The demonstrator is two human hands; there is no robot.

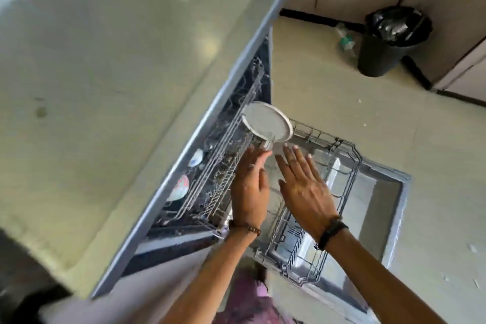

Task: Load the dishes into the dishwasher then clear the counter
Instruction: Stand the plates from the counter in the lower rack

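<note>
A white plate (267, 125) stands on edge at the far end of the pulled-out lower dishwasher rack (342, 181). My left hand (249, 187) and my right hand (302, 184) hover side by side over the rack just below the plate, fingers straight, holding nothing. The left fingertips reach close to the plate's lower rim. Two patterned bowls (181, 187) sit deeper inside the dishwasher, under the counter edge. The open dishwasher door (381, 205) lies flat beneath the rack.
The pale counter (105, 73) fills the left half of the view. A black bin (391, 39) with a dark liner stands on the floor at the far right, a plastic bottle (345, 39) beside it. Cabinet fronts line the back.
</note>
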